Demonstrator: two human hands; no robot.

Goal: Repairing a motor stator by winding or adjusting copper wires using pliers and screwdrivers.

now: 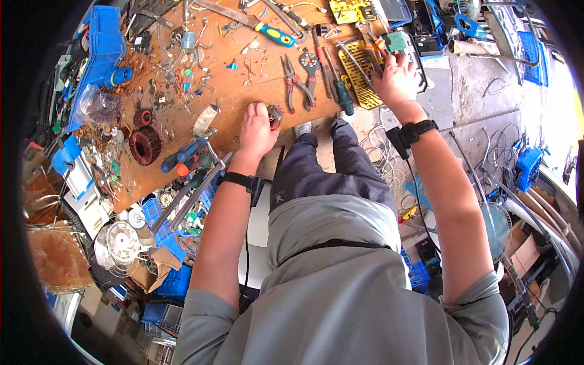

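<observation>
My left hand (257,131) is closed around a small round copper-wound coil (275,116) at the table's front edge. To the right, my right hand (399,84) is curled over the right end of a yellow perforated tray (360,79). Its fingers bend beside a dark-handled tool (370,51) lying across the tray, just below a green block (395,41). What the fingers grip is hidden. Between the hands lie red-handled pliers (297,85), an adjustable wrench (310,70) and a green-handled screwdriver (344,96).
Two larger copper-wound rings (145,145) and blue-handled screwdrivers (185,153) lie left on the wooden table (234,91). Small scraps are strewn there. A file (246,21) lies at the back. A blue bin (104,52) stands far left; loose cables (386,149) lie on the floor.
</observation>
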